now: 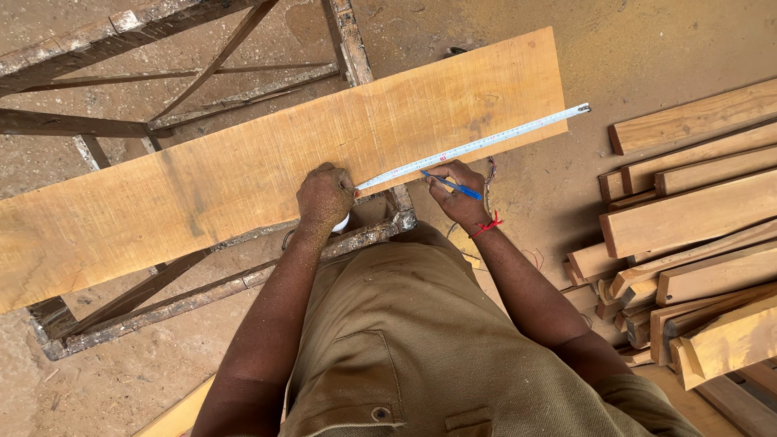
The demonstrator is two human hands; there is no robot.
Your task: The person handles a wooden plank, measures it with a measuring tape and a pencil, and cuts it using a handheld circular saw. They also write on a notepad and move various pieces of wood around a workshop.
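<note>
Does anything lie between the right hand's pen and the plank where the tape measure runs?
Nothing visible does. The right hand holds the blue pen with its tip at the tape measure, which lies flat along the plank. The left hand pins the tape's near end, apart from the pen.

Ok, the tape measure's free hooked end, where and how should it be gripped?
Pinch the tape measure just behind its hook at the plank's right end, coming from the right. That tip overhangs the edge, clear of the left hand and right hand.
</note>
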